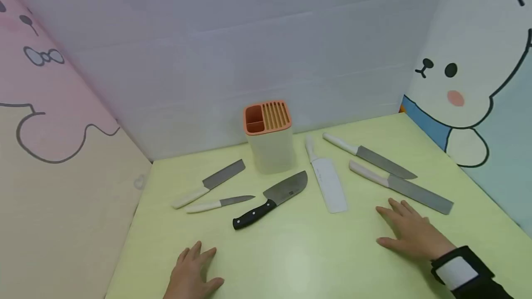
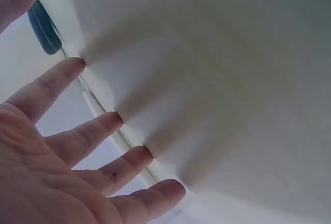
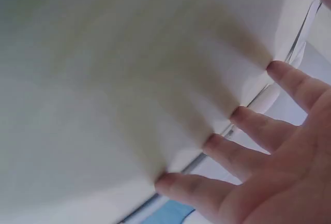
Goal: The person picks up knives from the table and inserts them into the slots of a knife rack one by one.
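My left hand rests its spread fingertips on the table near the front left, holding nothing. Beyond it lie a small white-handled cleaver, a white-handled paring knife and a black-handled kitchen knife. My right hand, also spread with fingertips on the table, is just in front of a white-handled cleaver with a long blade. Behind that is a white-handled chef's knife. A cleaver with a whitish blade lies at the centre right. Both wrist views show straight, separated fingers.
A knife block with an orange slotted top and a pale body stands upright at the table's back, near the wall. The pale yellow table meets cartoon-printed panels at left and right.
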### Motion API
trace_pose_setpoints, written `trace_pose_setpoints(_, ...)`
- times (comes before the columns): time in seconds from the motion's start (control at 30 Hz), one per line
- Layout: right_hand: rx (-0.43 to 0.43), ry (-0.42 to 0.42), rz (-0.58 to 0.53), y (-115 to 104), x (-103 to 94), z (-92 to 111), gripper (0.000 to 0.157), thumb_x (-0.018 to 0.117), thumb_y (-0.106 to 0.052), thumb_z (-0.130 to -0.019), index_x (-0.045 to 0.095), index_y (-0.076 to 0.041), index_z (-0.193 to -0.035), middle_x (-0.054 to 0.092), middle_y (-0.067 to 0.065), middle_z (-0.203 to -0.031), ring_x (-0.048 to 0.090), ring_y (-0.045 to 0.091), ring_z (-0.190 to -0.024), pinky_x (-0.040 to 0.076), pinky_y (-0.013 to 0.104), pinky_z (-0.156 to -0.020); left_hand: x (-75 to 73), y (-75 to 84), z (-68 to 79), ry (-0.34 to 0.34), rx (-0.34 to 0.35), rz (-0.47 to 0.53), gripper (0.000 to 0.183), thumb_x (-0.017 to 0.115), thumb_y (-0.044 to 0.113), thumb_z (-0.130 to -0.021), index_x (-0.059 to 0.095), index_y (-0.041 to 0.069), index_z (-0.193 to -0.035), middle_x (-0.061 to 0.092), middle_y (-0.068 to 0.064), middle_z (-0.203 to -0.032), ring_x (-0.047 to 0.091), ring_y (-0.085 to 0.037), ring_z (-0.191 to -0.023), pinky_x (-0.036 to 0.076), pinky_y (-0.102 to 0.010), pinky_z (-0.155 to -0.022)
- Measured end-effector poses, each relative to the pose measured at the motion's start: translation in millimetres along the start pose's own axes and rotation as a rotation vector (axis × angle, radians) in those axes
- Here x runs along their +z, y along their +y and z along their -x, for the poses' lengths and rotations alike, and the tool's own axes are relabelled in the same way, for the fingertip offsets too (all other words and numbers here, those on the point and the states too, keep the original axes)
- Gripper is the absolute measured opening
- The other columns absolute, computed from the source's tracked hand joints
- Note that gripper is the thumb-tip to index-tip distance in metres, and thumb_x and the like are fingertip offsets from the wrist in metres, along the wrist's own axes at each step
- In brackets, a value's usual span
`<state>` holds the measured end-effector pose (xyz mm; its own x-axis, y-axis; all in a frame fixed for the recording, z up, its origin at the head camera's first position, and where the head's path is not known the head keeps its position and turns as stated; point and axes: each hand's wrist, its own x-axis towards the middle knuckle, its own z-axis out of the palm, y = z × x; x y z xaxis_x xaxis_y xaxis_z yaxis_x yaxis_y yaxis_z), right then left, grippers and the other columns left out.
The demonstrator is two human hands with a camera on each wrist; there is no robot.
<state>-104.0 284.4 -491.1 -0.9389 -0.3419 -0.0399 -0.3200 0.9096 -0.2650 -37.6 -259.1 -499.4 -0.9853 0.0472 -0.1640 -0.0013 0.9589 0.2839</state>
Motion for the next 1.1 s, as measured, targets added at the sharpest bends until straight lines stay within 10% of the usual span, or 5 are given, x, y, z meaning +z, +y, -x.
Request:
trace_pose_setpoints(0.17, -0.038, 0.023, -0.002, -1, -17.5, -15, 0.069, 0.069, -0.050, -0.081, 0.052, -0.003, -0.129, 0.052, 0.027, -0.126, 0.050, 0.044, -0.111, 0.046, 0.060, -0.087, -23.8, 2.5, -6.5, 0.093, -0.026, 0.027, 0.068, 0.078, 0.050, -0.070, 0.059, 0.013, -0.125, 0.049, -0.025, -0.131, 0.043, -0.047, -0.117, 0.040, -0.066, -0.090)
trace_pose_setpoints(0.37, -0.058, 0.108, 0.026, 5, -43.7, -40, 0.060, 0.074, -0.036, -0.080, 0.055, 0.001, -0.124, 0.061, 0.024, -0.112, 0.058, 0.039, -0.099, 0.052, 0.056, -0.078, -73.6, 23.4, -32.7, 0.399, 0.179, 0.074, 0.067, 0.081, 0.035, -0.072, 0.056, 0.005, -0.127, 0.053, -0.024, -0.126, 0.046, -0.043, -0.114, 0.042, -0.062, -0.091)
trace_pose_setpoints(0.5, -0.080, 0.110, 0.082, 17, -52.0, -58, 0.056, 0.073, -0.034, -0.080, 0.057, 0.002, -0.120, 0.064, 0.023, -0.106, 0.060, 0.039, -0.094, 0.053, 0.055, -0.073, -100.8, 51.0, -63.1, 0.478, 0.282, 0.095, 0.079, 0.082, 0.035, -0.071, 0.047, 0.004, -0.134, 0.049, -0.022, -0.131, 0.043, -0.040, -0.119, 0.042, -0.058, -0.094)
trace_pose_setpoints(1.1, -0.135, 0.051, 0.188, 31, -40.6, -107, 0.019, 0.072, -0.014, -0.076, 0.054, -0.012, -0.074, 0.046, -0.003, -0.061, 0.039, 0.014, -0.053, 0.039, 0.033, -0.046, -155.7, 173.0, -189.9, 0.405, 0.486, -0.112, 0.100, 0.075, 0.052, -0.074, 0.023, 0.011, -0.148, 0.027, -0.014, -0.150, 0.019, -0.029, -0.137, 0.025, -0.053, -0.111)
